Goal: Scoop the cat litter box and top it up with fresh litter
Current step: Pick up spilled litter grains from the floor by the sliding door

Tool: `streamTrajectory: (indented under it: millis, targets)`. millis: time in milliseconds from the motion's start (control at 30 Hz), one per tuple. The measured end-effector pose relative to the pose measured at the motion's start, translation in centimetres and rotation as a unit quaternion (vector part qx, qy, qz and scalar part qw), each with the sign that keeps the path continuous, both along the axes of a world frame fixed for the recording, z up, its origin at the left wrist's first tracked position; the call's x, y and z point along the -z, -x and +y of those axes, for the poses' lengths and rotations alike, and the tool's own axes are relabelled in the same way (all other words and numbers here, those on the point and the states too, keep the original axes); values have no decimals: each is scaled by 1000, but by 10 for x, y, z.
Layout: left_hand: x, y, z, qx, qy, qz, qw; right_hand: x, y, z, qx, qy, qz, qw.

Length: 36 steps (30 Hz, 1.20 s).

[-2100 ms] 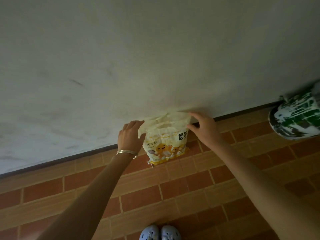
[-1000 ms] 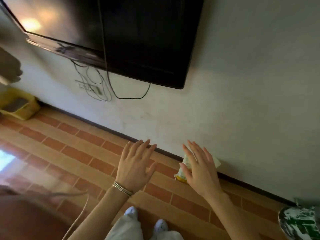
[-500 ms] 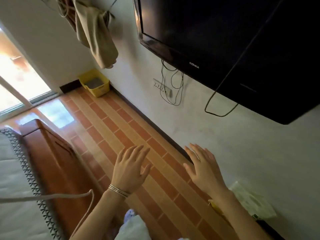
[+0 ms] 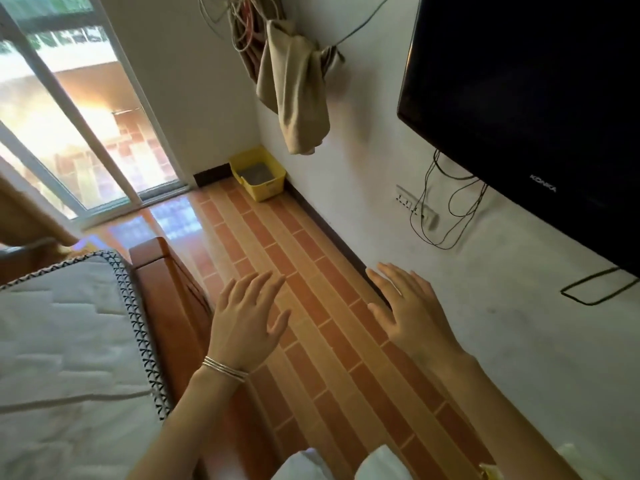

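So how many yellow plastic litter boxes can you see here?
1. The yellow plastic litter box sits on the brick-pattern tiled floor in the far corner, against the white wall, near the sliding glass door. Others may be out of view.

Left hand (image 4: 244,323) and right hand (image 4: 412,313) spread above the tiled floor (image 4: 311,341), holding nothing.
The fingers are straight and apart, and thin bangles (image 4: 225,368) circle the left wrist. A yellow litter box (image 4: 266,190) holding grey litter sits in the far corner, near the sliding glass door (image 4: 86,150). A mattress (image 4: 62,341) on a wooden bed frame (image 4: 162,289) lies left; a black television (image 4: 536,98) hangs on the right wall.
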<state>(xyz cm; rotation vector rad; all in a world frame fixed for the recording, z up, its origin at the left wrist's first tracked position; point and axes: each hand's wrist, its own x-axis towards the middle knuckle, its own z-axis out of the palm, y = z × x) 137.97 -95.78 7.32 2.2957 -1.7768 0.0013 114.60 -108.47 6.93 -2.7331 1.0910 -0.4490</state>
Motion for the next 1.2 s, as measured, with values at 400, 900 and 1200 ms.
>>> streamTrajectory:
  millis: [400,900,1200]
  targets:
    - [24,-90,-29,-107,-18,29,994,24,-136,-75,-113,3,35,993]
    - [0,-235,-177,-191,1,-5,981,3,-311,-251,-192,50,-17,980]
    - [30,-317,-202,-207,-38,2,978,43,-381,-286,-198,-3,42,979]
